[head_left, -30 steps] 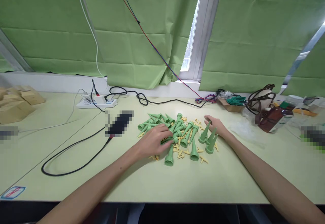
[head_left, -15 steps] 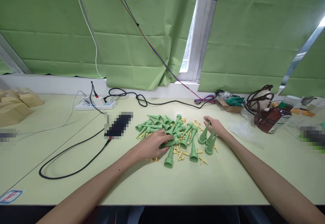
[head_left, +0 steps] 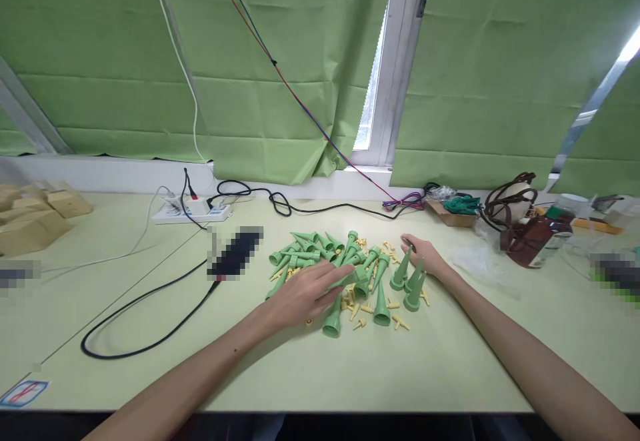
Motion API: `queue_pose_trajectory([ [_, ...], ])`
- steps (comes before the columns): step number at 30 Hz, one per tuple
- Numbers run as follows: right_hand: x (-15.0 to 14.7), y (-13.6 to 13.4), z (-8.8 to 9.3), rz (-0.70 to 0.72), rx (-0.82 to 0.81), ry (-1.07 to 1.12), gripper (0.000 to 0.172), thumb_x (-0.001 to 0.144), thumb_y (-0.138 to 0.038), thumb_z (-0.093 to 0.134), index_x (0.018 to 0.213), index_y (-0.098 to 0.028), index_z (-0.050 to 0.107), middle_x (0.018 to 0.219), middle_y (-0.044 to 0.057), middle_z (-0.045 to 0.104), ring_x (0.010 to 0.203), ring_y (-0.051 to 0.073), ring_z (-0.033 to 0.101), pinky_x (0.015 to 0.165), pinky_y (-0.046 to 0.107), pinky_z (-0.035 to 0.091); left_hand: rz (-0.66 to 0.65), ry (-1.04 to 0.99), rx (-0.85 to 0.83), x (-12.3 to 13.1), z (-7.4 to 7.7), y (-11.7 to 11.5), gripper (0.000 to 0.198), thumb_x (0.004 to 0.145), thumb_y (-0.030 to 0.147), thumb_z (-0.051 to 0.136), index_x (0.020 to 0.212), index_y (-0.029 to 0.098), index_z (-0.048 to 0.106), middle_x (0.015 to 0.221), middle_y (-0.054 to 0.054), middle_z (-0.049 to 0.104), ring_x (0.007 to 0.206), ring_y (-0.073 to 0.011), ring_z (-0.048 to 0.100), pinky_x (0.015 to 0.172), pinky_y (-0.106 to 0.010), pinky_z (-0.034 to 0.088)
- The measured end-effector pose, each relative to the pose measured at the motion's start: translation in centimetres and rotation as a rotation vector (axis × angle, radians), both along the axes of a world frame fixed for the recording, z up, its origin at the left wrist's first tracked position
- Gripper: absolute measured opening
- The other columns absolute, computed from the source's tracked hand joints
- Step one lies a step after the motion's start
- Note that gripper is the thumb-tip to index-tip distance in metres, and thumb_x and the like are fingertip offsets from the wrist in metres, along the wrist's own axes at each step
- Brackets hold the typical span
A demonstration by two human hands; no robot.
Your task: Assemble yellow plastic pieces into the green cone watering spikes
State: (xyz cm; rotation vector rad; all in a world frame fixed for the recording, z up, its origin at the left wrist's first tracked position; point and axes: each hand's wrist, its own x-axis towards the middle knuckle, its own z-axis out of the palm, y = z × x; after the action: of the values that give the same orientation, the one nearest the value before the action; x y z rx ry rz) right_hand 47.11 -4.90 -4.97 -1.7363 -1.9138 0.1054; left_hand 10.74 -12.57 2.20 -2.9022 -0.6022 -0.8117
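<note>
My left hand [head_left: 306, 293] is closed on a green plastic cone [head_left: 356, 275], lifted a little over the pile, its wide end pointing right. Beneath and behind it lie several green cones [head_left: 303, 244], mixed with small yellow T-shaped fittings [head_left: 400, 322]. Another cone [head_left: 331, 321] lies near my left fingers, its wide end toward me. My right hand [head_left: 424, 254] rests on the table behind a small group of upright green cones [head_left: 413, 294]. Those cones partly hide its fingers, so I cannot tell whether they hold anything.
A white power strip [head_left: 193, 211] and black cable [head_left: 100, 355] are on the left, by a blurred dark device [head_left: 237, 252]. Tan blocks [head_left: 30, 227] sit at far left. On the right are clear plastic film [head_left: 483, 264], a brown bottle [head_left: 540, 241] and a cardboard box [head_left: 453, 215].
My left hand has raised a green cone out of the pile, turning its wide end to the right. My right hand stays beside the upright cones. The view has shifted slightly.
</note>
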Motion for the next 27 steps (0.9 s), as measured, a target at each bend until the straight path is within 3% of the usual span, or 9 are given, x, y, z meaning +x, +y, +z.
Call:
queue_pose_trajectory([
  [3,-0.2,-0.4,1.5,-0.024,0.03,0.084,0.032,0.089,-0.029,0.051,0.114,-0.016,0.067,0.112,0.012,0.074,0.098,0.025,0.071,0.086,0.036,0.054,-0.032,-0.014,0.259,0.2,0.3,-0.7,0.048,0.093,0.004,0.042,0.138,0.02,0.04,0.093,-0.005,0.062,0.078,-0.0149,0.056,0.063,-0.024,0.044],
  [5,-0.5,-1.4,3.6,-0.12,0.117,0.303,0.029,0.088,-0.031,0.053,0.106,-0.014,0.069,0.107,0.014,0.075,0.096,0.026,0.072,0.086,0.037,0.055,-0.055,-0.023,0.412,0.0,0.4,-1.5,0.051,0.091,0.001,0.045,0.137,0.023,0.041,0.086,-0.002,0.06,0.07,-0.0136,0.052,0.059,-0.024,0.041],
  [7,-1.4,-3.3,6.2,-0.163,0.296,0.41,0.03,0.09,-0.037,0.053,0.1,-0.014,0.069,0.102,0.014,0.075,0.094,0.027,0.072,0.084,0.04,0.056,-0.074,0.003,0.425,-0.3,0.4,-2.6,0.052,0.09,0.006,0.054,0.135,0.028,0.044,0.073,0.003,0.052,0.061,-0.0112,0.045,0.056,-0.023,0.037],
  [10,-4.2,-7.9,9.2,-0.08,0.566,0.344,0.026,0.095,-0.036,0.051,0.104,-0.018,0.068,0.106,0.01,0.074,0.1,0.027,0.07,0.089,0.043,0.054,-0.157,0.057,0.487,-1.1,0.2,-4.0,0.057,0.087,0.008,0.061,0.135,0.034,0.046,0.072,0.004,0.048,0.057,-0.0103,0.041,0.054,-0.023,0.033],
  [12,-6.7,-11.2,9.9,0.077,0.712,0.213,0.02,0.094,-0.027,0.054,0.109,-0.019,0.066,0.107,0.011,0.073,0.101,0.026,0.068,0.091,0.043,0.054,-0.187,0.114,0.526,-1.5,0.0,-4.4,0.062,0.083,0.005,0.063,0.136,0.033,0.047,0.072,0.003,0.048,0.057,-0.0113,0.04,0.054,-0.024,0.033],
  [14,-9.1,-13.6,9.3,0.386,0.742,0.048,0.028,0.092,-0.016,0.055,0.119,-0.018,0.061,0.109,0.012,0.072,0.105,0.026,0.067,0.094,0.044,0.053,-0.229,0.157,0.54,-1.7,-0.1,-4.4,0.058,0.081,0.003,0.063,0.131,0.029,0.052,0.07,0.003,0.046,0.056,-0.0119,0.039,0.054,-0.025,0.033],
  [18,-12.1,-14.7,6.6,0.855,0.596,-0.255,0.04,0.09,-0.01,0.052,0.13,-0.015,0.054,0.121,0.014,0.069,0.12,0.026,0.06,0.106,0.045,0.047,-0.302,0.225,0.496,-1.5,-0.7,-3.1,0.015,0.088,0.011,0.057,0.1,0.02,0.062,0.076,-0.002,0.051,0.059,-0.0136,0.044,0.052,-0.028,0.032],
  [21,-12.6,-13.4,5.1,0.94,0.431,-0.261,0.047,0.092,-0.026,0.055,0.135,-0.009,0.05,0.132,0.019,0.062,0.128,0.027,0.055,0.112,0.046,0.042,-0.259,0.231,0.454,-1.3,-1.3,-1.8,0.018,0.091,0.01,0.05,0.075,0.018,0.054,0.07,-0.001,0.047,0.057,-0.0127,0.042,0.05,-0.029,0.029],
  [27,-12.4,-11.1,4.1,0.958,0.307,-0.219,0.051,0.091,-0.03,0.055,0.139,-0.011,0.048,0.146,0.017,0.051,0.138,0.025,0.045,0.118,0.047,0.032,-0.271,0.195,0.481,-0.9,-1.7,-0.2,0.012,0.09,0.009,0.051,0.082,0.018,0.054,0.073,-0.001,0.049,0.057,-0.0107,0.043,0.049,-0.027,0.03],
])
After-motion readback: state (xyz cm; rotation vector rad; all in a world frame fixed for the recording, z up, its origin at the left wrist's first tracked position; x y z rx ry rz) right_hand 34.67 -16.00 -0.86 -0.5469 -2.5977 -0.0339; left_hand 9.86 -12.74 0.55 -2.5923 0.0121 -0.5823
